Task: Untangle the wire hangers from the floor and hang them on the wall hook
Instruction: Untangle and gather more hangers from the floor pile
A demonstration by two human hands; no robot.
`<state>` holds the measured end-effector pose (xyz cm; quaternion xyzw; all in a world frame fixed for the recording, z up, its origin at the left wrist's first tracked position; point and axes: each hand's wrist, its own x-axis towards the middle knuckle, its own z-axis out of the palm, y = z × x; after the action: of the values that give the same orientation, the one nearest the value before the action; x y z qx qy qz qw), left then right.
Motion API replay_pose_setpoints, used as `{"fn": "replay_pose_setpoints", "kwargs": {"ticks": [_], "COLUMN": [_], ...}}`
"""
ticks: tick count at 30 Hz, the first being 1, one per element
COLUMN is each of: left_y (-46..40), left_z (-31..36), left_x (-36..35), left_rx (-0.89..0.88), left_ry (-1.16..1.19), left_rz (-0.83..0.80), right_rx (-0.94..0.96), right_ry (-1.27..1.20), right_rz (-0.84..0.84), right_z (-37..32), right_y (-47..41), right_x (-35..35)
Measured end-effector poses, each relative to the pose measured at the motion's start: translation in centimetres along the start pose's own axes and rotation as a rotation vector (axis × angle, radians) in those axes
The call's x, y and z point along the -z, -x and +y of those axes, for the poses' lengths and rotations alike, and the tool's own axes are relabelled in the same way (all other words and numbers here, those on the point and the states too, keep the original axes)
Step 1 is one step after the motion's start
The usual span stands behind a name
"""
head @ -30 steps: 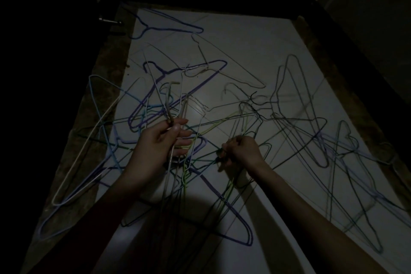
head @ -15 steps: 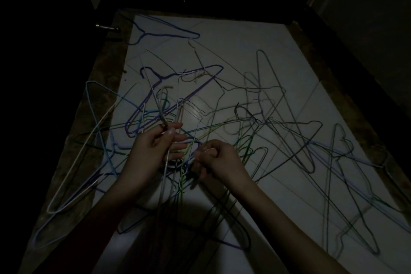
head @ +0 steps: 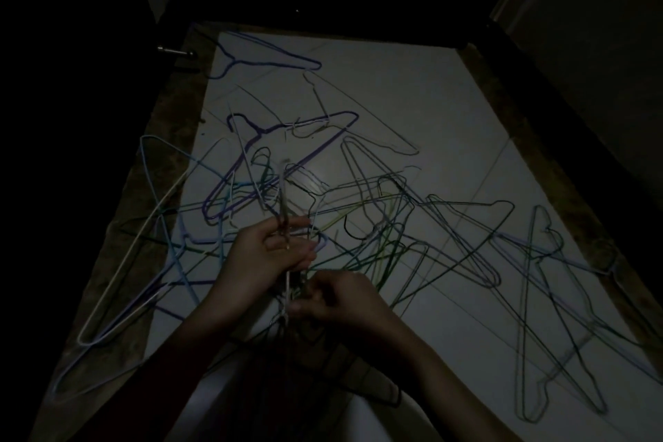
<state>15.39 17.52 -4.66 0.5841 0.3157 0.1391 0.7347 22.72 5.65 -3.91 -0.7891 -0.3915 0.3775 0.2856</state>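
Several wire hangers lie tangled on a pale floor in dim light. A purple hanger (head: pixel 287 151) lies at the upper middle, a white hanger (head: pixel 143 237) at the left, and a green hanger (head: pixel 384 226) sits in the central knot. My left hand (head: pixel 265 262) grips a bunch of hanger necks (head: pixel 285 222) that stand up between its fingers. My right hand (head: pixel 341 298) is just below and to the right, its fingers pinching wires of the same bunch. No wall hook is visible.
Another purple hanger (head: pixel 265 61) lies apart at the far end of the floor. More dark hangers (head: pixel 538 298) sprawl at the right. A brown border strip (head: pixel 143 197) edges the floor on the left, with a metal door stopper (head: pixel 175 52) near the dark doorway.
My right hand has moved left and toward me, dragging the green hanger cluster with it, and now meets the bunch held by my left hand. My left hand has stayed about where it was.
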Motion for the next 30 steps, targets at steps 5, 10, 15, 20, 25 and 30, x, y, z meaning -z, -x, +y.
{"fn": "replay_pose_setpoints", "kwargs": {"ticks": [5,10,15,20,25,30], "left_y": [-0.3,0.8,0.6,0.1,0.0,-0.2], "left_z": [-0.3,0.0,0.4,1.1,2.0,2.2], "left_x": [0.6,-0.5,-0.4,-0.3,-0.5,-0.3], "left_rx": [0.023,0.042,0.121,0.163,0.197,0.252], "left_ry": [-0.029,0.057,0.176,0.276,0.301,0.315], "left_rz": [0.112,0.002,-0.009,0.02,0.059,0.047], "right_rx": [-0.028,0.01,0.229,0.054,-0.295,-0.19], "right_ry": [-0.148,-0.259,-0.056,0.038,0.253,0.251], "right_rz": [0.049,0.117,0.288,0.627,0.533,0.413], "right_z": [0.3,0.2,1.8,8.3,14.8,15.0], "right_y": [0.6,0.9,0.6,-1.8,-4.2,-3.7], "right_x": [1.0,0.7,1.7,5.0,7.7,7.6]}}
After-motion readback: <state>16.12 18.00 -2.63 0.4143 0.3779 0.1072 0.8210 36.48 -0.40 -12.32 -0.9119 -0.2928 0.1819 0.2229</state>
